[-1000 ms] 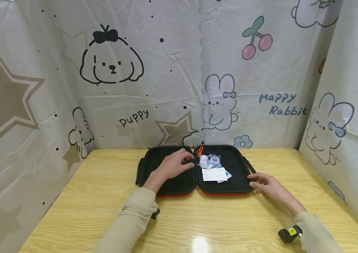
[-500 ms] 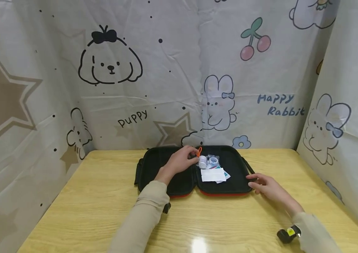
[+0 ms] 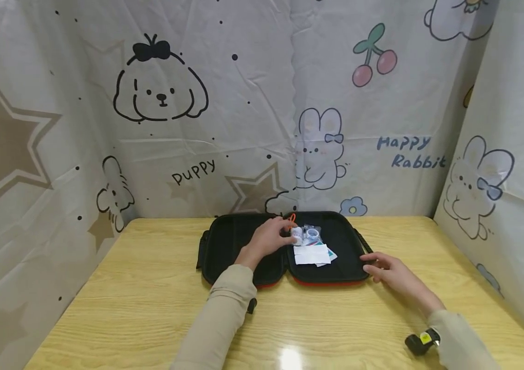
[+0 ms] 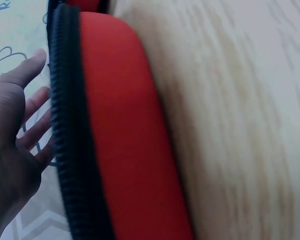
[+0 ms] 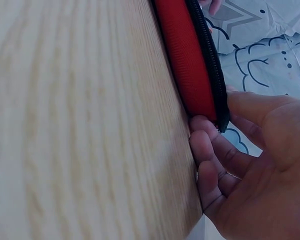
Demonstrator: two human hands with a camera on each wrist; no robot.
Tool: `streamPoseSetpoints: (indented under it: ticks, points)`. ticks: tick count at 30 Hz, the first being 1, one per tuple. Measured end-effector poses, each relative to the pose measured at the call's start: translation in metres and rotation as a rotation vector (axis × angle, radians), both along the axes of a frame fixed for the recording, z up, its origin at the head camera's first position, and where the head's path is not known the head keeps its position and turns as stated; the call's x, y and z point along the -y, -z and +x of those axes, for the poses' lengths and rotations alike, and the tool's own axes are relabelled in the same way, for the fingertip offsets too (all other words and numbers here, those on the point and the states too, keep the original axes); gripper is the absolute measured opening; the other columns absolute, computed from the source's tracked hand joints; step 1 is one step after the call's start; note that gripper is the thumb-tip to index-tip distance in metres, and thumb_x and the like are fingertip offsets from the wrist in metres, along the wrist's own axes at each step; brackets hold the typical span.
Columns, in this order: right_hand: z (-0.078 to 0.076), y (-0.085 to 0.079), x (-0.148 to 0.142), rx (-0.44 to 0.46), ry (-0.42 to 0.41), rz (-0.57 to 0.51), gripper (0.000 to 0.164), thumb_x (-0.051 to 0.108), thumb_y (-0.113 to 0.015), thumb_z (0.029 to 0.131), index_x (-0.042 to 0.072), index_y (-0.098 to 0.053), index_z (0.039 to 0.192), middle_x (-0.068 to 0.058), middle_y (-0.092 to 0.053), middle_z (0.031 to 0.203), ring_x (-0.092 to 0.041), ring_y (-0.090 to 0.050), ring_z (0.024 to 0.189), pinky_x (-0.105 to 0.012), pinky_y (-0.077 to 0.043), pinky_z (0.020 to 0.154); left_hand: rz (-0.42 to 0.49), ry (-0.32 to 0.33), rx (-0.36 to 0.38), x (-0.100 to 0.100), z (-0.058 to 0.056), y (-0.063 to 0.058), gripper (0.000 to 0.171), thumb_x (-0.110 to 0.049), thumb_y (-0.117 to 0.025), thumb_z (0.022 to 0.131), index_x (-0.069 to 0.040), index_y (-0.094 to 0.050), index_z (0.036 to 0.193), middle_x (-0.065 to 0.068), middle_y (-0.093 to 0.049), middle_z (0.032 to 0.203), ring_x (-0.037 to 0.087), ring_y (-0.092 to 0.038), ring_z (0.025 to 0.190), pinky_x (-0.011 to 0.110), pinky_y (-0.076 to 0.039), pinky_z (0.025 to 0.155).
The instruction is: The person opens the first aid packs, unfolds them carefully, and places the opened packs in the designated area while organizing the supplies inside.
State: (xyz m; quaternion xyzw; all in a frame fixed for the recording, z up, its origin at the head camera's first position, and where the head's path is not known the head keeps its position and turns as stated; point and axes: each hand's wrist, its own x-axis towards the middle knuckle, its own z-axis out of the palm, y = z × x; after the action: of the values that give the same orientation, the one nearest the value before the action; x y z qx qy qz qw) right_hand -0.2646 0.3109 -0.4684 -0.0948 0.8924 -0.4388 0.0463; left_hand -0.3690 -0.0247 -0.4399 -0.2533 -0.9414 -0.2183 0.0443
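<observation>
A zippered case (image 3: pixel 345 275), black inside and red outside, lies unfolded on the table. My left hand (image 3: pixel 268 237) reaches over its hinge, forefinger and thumb apart right at a small white bottle (image 3: pixel 296 236). In the left wrist view the left hand (image 4: pixel 12 125) shows spread fingers, the tips partly hidden behind the case's zipper edge (image 4: pixel 67 125). My right hand (image 3: pixel 393 275) grips the right half's front corner; the right wrist view shows thumb above and curled fingers (image 5: pixel 202 145) below the red side (image 5: pixel 187 55).
Orange-handled scissors (image 3: pixel 292 218), a tape roll (image 3: pixel 312 234) in clear wrapping, and white packets (image 3: pixel 312 254) lie in the right half. A strap (image 3: pixel 365 242) sits at the case's right side. Printed cloth (image 3: pixel 243 103) hangs behind the wooden table (image 3: pixel 151 308).
My left hand has moved right, from over the case's left half to the white bottle. The right hand keeps its hold on the case's corner.
</observation>
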Motion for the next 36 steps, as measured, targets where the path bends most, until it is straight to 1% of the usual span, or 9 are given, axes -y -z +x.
streamPoseSetpoints:
  ticks: [3,6,9,13,17,22,26,30,36]
  points:
    - [0.000,-0.003,0.003,0.000,-0.009,-0.012,0.043,0.029,-0.059,0.092,0.005,-0.053,0.127,-0.011,-0.059,0.087,-0.019,-0.056,0.072,-0.026,-0.044,0.060,-0.037,0.018,-0.035,0.001,-0.001,0.003,0.032,-0.042,-0.066,0.085,-0.033,-0.066,0.115,-0.010,-0.059,0.098,0.012,-0.050,0.091,0.031,-0.042,0.077]
    - [0.001,-0.004,0.003,-0.007,-0.016,-0.021,0.043,0.027,-0.059,0.092,0.004,-0.052,0.127,-0.012,-0.059,0.088,-0.019,-0.056,0.072,-0.026,-0.044,0.060,-0.036,0.031,-0.070,0.000,-0.002,0.004,0.021,-0.037,-0.067,0.085,-0.032,-0.071,0.105,-0.015,-0.063,0.092,0.011,-0.053,0.091,0.030,-0.042,0.080]
    - [0.002,-0.005,0.002,-0.008,-0.006,-0.020,0.042,0.027,-0.059,0.092,0.005,-0.053,0.128,-0.011,-0.060,0.089,-0.019,-0.056,0.073,-0.026,-0.044,0.060,-0.019,0.033,-0.112,-0.001,-0.004,0.003,0.012,-0.032,-0.068,0.085,-0.031,-0.074,0.096,-0.018,-0.066,0.087,0.009,-0.056,0.087,0.028,-0.043,0.078]
    - [0.004,-0.006,0.003,-0.014,-0.005,-0.007,0.042,0.027,-0.058,0.093,0.005,-0.052,0.128,-0.011,-0.060,0.089,-0.019,-0.056,0.074,-0.027,-0.044,0.061,0.003,0.020,-0.130,0.000,-0.004,0.001,0.008,-0.030,-0.070,0.084,-0.030,-0.075,0.090,-0.018,-0.068,0.085,0.007,-0.058,0.082,0.027,-0.045,0.074]
    - [0.005,-0.008,0.006,-0.017,-0.008,0.012,0.040,0.023,-0.057,0.094,0.002,-0.052,0.128,-0.012,-0.060,0.090,-0.020,-0.056,0.074,-0.027,-0.043,0.061,0.004,0.027,-0.132,0.003,-0.001,-0.001,0.008,-0.029,-0.069,0.085,-0.029,-0.075,0.090,-0.016,-0.066,0.085,0.006,-0.056,0.081,0.027,-0.045,0.075]
    - [0.006,-0.009,0.007,-0.011,-0.001,0.004,0.039,0.018,-0.056,0.094,0.000,-0.051,0.128,-0.016,-0.059,0.090,-0.023,-0.056,0.074,-0.028,-0.044,0.060,0.079,0.066,-0.123,0.013,0.002,-0.006,0.008,-0.027,-0.069,0.084,-0.026,-0.075,0.090,-0.013,-0.065,0.087,0.009,-0.052,0.080,0.027,-0.043,0.075]
    - [0.006,-0.009,0.006,-0.017,-0.003,0.006,0.040,0.023,-0.057,0.094,0.002,-0.052,0.128,-0.013,-0.060,0.089,-0.020,-0.056,0.073,-0.027,-0.044,0.060,0.138,0.094,-0.084,0.023,0.005,-0.009,0.008,-0.025,-0.069,0.085,-0.024,-0.074,0.091,-0.013,-0.066,0.089,0.008,-0.051,0.084,0.027,-0.043,0.079]
    - [0.005,-0.007,0.004,-0.013,-0.001,-0.004,0.042,0.028,-0.058,0.093,0.004,-0.053,0.128,-0.011,-0.060,0.089,-0.019,-0.056,0.074,-0.027,-0.044,0.060,0.151,0.112,-0.055,0.034,0.010,-0.014,0.009,-0.024,-0.068,0.086,-0.023,-0.074,0.093,-0.012,-0.066,0.092,0.009,-0.052,0.089,0.028,-0.043,0.083]
    - [0.003,-0.004,0.002,0.000,0.010,0.007,0.044,0.031,-0.059,0.092,0.006,-0.053,0.127,-0.010,-0.060,0.090,-0.020,-0.057,0.075,-0.027,-0.044,0.061,0.143,0.128,-0.079,0.051,0.019,-0.021,0.009,-0.023,-0.067,0.087,-0.022,-0.074,0.093,-0.011,-0.065,0.093,0.009,-0.051,0.091,0.029,-0.043,0.083]
